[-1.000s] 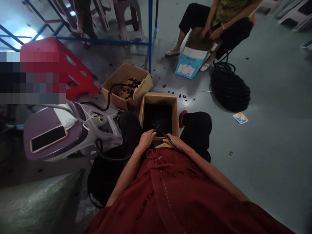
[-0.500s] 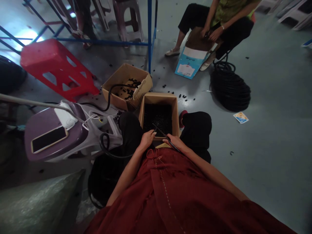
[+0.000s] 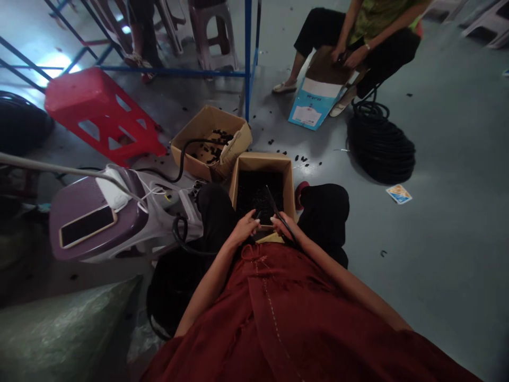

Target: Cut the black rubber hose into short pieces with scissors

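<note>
My left hand (image 3: 245, 228) is closed over the near left edge of a cardboard box (image 3: 289, 185). A small dark piece (image 3: 259, 215) pokes out between its fingertips; its full shape is hidden. Opposite, my right hand (image 3: 283, 225) grips a long dark tool (image 3: 272, 199) with a narrow, blade-like end pointing away from me over the box. The two hands are a little apart. Inside the box lie many small black pieces (image 3: 254, 193). A black hose (image 3: 191, 249) comes from the left and disappears behind my left forearm.
Another box (image 3: 186, 127) with black pieces stands behind. Left are a purple-topped stool (image 3: 67, 212) with a phone (image 3: 87, 227), and a red stool (image 3: 79, 93). Across sits a person (image 3: 369, 32) with a blue-and-white box (image 3: 306, 109), near a black hose coil (image 3: 382, 148). Scraps dot the floor.
My hands have moved apart. The dark tool has swung from pointing leftward toward my left hand to pointing more straight ahead. The whole view has shifted slightly.
</note>
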Demonstrator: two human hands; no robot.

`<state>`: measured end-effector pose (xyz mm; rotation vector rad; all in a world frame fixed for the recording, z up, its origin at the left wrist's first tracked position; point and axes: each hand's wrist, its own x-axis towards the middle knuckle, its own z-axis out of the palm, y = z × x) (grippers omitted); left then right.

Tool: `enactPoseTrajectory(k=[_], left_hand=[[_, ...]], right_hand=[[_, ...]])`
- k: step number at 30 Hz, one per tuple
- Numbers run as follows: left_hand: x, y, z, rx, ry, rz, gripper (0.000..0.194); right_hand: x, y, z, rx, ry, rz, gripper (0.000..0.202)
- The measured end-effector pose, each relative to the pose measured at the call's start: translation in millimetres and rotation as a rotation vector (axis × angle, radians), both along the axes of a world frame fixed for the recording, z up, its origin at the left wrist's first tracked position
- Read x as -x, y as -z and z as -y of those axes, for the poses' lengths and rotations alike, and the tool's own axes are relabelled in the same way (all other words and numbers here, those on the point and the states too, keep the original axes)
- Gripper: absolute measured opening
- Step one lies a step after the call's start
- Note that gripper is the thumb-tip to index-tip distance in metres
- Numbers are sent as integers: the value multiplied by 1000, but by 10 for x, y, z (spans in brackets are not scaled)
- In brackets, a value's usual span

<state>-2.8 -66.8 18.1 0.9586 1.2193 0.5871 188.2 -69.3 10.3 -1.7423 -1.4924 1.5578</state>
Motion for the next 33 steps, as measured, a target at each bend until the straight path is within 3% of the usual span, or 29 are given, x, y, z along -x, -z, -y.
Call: enactPoseTrajectory(k=[3, 10, 13, 16, 20, 22, 25, 28, 30, 33], left_hand=[[-59, -88, 74, 97, -17, 206, 85], [-111, -165, 123, 203, 16, 419, 85], [-130, -139, 111, 143, 63, 303, 81], [-135, -160, 105, -65, 146, 16, 74], [-53, -332, 134, -279, 306, -372, 56], [15, -449, 181, -278, 331, -388, 48], [124, -580, 314, -145, 266, -134, 45], [258, -603, 528, 98, 106, 100, 55], [378, -567, 700, 156, -50, 85, 57], [609, -478, 948, 98, -216, -172, 52]], right_hand=[[60, -71, -46, 20, 100, -220, 45], [115, -281, -72, -17, 147, -330, 46], [117, -318, -64, -28, 167, -321, 43], [101, -325, -79, -26, 212, -344, 42], [19, -316, -153, -40, 327, -406, 43], [-25, -321, -198, -55, 387, -439, 44], [-12, -348, -236, -44, 388, -475, 42], [139, -367, -226, -4, 264, -492, 40], [282, -361, -213, -3, 152, -476, 37], [461, -325, -221, -18, 18, -424, 36]])
